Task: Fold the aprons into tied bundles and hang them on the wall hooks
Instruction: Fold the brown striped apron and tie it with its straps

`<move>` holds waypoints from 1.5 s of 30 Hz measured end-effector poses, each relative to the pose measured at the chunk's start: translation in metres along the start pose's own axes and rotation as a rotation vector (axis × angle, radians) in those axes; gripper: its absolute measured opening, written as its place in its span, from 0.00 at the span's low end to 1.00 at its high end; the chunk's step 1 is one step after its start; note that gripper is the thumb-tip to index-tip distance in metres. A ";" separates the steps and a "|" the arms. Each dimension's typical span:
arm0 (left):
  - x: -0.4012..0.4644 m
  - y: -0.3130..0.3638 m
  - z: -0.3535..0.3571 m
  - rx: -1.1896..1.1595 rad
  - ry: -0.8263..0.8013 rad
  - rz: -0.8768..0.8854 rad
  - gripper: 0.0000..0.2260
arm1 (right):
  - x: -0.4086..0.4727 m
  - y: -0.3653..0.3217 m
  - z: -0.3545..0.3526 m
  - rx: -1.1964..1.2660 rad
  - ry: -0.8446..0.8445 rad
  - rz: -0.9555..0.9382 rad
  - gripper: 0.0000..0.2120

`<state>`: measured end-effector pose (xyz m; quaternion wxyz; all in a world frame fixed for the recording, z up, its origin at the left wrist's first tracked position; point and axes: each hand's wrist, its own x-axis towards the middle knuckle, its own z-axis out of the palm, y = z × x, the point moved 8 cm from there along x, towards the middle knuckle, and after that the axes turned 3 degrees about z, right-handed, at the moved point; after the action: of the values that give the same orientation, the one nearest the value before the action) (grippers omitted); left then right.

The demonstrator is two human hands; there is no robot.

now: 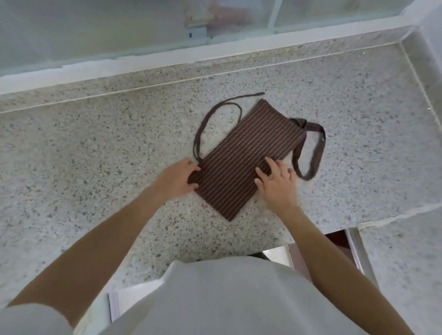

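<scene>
A brown striped apron (248, 155), folded into a long narrow strip, lies diagonally on the speckled stone counter (89, 162). A thin tie string (211, 117) loops out from its left side. A wider brown neck strap (315, 150) loops out on the right. My left hand (177, 178) pinches the strip's left edge near the near end. My right hand (277, 184) rests flat with fingers spread on the strip's right edge.
A frosted window with a white frame (143, 62) runs along the back of the counter. The counter ends at a raised ledge (423, 81) on the right. The near edge drops off by my white shirt (235, 300).
</scene>
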<state>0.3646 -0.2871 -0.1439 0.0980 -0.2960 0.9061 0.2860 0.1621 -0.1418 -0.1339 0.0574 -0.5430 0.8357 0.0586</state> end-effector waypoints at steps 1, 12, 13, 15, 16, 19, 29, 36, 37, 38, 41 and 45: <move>-0.008 0.019 0.012 0.034 -0.056 0.091 0.24 | 0.000 0.010 0.003 -0.018 -0.054 0.033 0.21; -0.021 0.095 0.031 0.132 0.149 0.495 0.07 | -0.019 0.043 0.017 0.323 -0.168 -0.181 0.29; -0.019 0.093 0.022 0.060 0.172 0.454 0.05 | -0.021 0.044 0.018 0.351 -0.191 -0.196 0.31; -0.016 0.094 -0.003 -0.081 0.259 0.371 0.11 | -0.022 0.048 0.020 0.383 -0.198 -0.227 0.33; -0.015 0.096 -0.015 -0.123 0.307 0.351 0.12 | -0.021 0.051 0.021 0.394 -0.180 -0.230 0.33; -0.003 0.106 -0.052 -0.161 0.440 0.369 0.11 | -0.014 0.060 0.019 0.456 -0.078 -0.175 0.22; 0.129 0.100 -0.116 -0.250 0.458 0.132 0.10 | 0.022 0.089 0.011 0.739 0.030 0.399 0.11; 0.204 0.085 -0.093 -0.245 0.286 0.015 0.11 | 0.035 0.102 0.014 0.690 0.015 0.532 0.09; 0.211 0.084 -0.090 -0.252 0.280 0.012 0.10 | 0.036 0.104 0.013 0.702 0.038 0.546 0.08; 0.217 0.083 -0.086 -0.251 0.266 0.006 0.11 | 0.037 0.107 0.011 0.715 0.057 0.564 0.07; 0.232 0.076 -0.072 -0.162 0.205 -0.017 0.10 | 0.040 0.110 0.015 0.712 0.048 0.587 0.06; 0.229 0.079 -0.073 0.035 0.299 0.037 0.12 | 0.045 0.106 -0.001 0.621 0.138 0.505 0.06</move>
<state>0.1325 -0.3867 -0.1272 -0.0380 -0.3167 0.9207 0.2247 0.0475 -0.1397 -0.1363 0.1462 -0.2801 0.9226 -0.2211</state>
